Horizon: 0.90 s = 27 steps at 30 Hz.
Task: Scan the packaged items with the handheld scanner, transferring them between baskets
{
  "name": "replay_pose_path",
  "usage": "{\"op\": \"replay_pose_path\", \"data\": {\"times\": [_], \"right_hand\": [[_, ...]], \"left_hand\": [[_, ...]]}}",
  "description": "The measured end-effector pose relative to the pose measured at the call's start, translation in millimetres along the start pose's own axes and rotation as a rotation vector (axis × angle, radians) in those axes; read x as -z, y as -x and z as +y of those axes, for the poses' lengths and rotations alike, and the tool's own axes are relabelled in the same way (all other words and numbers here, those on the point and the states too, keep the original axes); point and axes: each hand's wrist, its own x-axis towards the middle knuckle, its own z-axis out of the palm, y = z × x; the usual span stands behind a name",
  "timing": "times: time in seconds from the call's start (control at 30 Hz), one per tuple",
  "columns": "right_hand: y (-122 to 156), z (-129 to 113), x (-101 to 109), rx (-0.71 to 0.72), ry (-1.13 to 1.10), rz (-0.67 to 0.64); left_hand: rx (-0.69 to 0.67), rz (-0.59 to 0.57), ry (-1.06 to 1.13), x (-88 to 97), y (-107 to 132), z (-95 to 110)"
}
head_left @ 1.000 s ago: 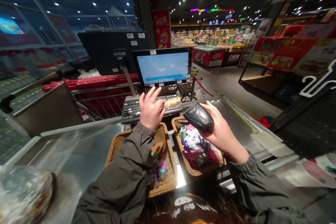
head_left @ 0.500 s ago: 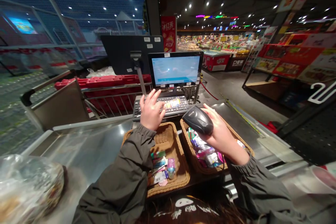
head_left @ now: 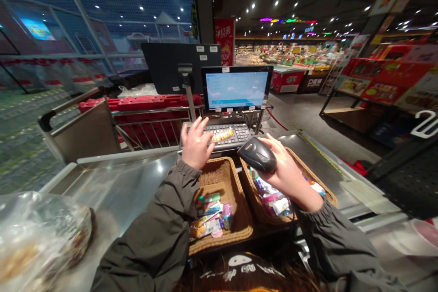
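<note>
Between the thumb and fingers of my left hand point(head_left: 196, 143) is one end of a small, narrow yellow-and-white packet point(head_left: 222, 135). It is held over the black keyboard point(head_left: 241, 133), with the other fingertips raised. My right hand point(head_left: 285, 171) is wrapped round a black barcode scanner point(head_left: 257, 154), its head pointing left toward the packet. Under my left forearm stands a wicker basket point(head_left: 241, 194) with several small colourful packets and a pink-and-blue bottle-shaped item point(head_left: 226, 215) in it. Beneath the scanner, a second wicker basket point(head_left: 249, 187) is filled with more small packets.
A lit monitor point(head_left: 237, 89) stands behind the keyboard, beside a second screen point(head_left: 178, 68) seen from behind. Clear plastic bags point(head_left: 41, 237) lie on the metal counter point(head_left: 126, 182) at left. A metal cart point(head_left: 150, 127) stands beyond it. Boxed goods point(head_left: 386, 73) sit on a rack at right.
The packet has turned slightly in my left hand and shows a more yellow, narrower side. The whole scene has shifted a little to the right in view. My right hand keeps the scanner.
</note>
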Motion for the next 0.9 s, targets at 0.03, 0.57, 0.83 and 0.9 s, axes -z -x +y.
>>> {"op": "replay_pose_path", "data": {"times": [0.03,0.57,0.83,0.9], "right_hand": [[-1,0,-2,-0.004,0.001,-0.005],[-8,3,-30,-0.038,-0.039,-0.067],[-10,-1,-37,-0.041,-0.074,-0.089],[-10,-2,-39,-0.038,-0.078,-0.097]], "left_hand": [[0.003,-0.012,-0.006,0.3,2,-2],[0.004,-0.265,-0.093,-1.5,49,-30],[-0.023,-0.505,-0.099,-16.9,84,-43],[-0.015,-0.574,-0.105,-21.6,92,-44]]}}
